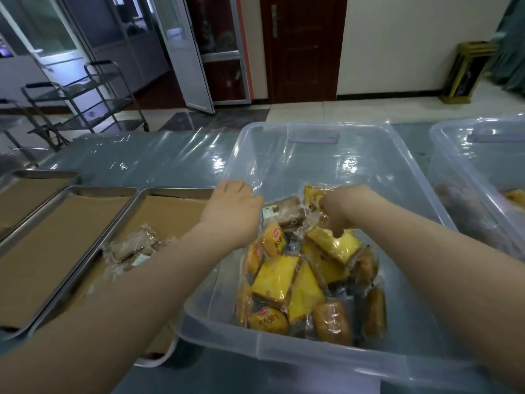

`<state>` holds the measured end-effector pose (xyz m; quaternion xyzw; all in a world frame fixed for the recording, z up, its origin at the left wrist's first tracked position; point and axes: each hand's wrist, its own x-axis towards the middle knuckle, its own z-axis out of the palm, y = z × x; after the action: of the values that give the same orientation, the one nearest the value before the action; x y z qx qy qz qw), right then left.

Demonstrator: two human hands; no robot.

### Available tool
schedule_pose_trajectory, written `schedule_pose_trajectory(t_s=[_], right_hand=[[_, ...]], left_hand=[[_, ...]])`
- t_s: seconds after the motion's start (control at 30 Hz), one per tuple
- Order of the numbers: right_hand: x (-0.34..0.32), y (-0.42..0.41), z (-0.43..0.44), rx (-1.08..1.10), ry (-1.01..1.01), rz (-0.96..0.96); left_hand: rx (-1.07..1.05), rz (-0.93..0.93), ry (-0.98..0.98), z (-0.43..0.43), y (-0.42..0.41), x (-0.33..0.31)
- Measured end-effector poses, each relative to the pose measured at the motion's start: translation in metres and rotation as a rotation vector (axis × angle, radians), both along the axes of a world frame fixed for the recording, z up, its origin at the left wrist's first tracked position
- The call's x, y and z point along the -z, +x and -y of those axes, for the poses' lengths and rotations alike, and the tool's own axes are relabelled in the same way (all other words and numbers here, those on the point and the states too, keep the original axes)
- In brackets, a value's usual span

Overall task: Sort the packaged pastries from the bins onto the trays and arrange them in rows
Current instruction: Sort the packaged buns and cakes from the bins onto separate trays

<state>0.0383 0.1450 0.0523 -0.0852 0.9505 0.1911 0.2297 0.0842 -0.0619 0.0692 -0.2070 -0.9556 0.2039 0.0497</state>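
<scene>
Head view: picking step. Right hand (pixel 338 207) curled down into the clear bin (pixel 284 143), centre frame, fingers closed on a wrapped pastry (pixel 335 243) atop the pile. Left hand (pixel 235 206) open, resting on bin's left rim, holding nothing. Next: lift, carry left to the near tray (pixel 142 194), start rows beside the packets (pixel 133 245) there.

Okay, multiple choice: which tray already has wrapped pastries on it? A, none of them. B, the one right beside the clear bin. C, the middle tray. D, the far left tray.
B: the tray next to the clear bin holds a few wrapped brown pastries, while the other two trays show only brown liner.
</scene>
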Motion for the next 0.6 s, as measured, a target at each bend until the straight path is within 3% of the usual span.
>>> schedule_pose_trajectory(t_s=[0.13, 0.27, 0.4, 0.6], right_hand=[[0.008, 0.005, -0.004, -0.001, 0.008, -0.026], [0.016, 0.000, -0.006, 0.003, -0.011, -0.047], [0.024, -0.011, -0.004, 0.022, -0.123, -0.040], [0.044, -0.011, -0.014, 0.062, -0.086, 0.022]], left_hand=[[-0.011, 0.105, -0.179, -0.037, -0.030, 0.011], [-0.119, 0.293, -0.055, -0.048, -0.042, 0.042], [-0.241, 0.474, -0.120, -0.040, -0.041, 0.079], [0.006, 0.408, -0.379, -0.027, -0.034, 0.092]])
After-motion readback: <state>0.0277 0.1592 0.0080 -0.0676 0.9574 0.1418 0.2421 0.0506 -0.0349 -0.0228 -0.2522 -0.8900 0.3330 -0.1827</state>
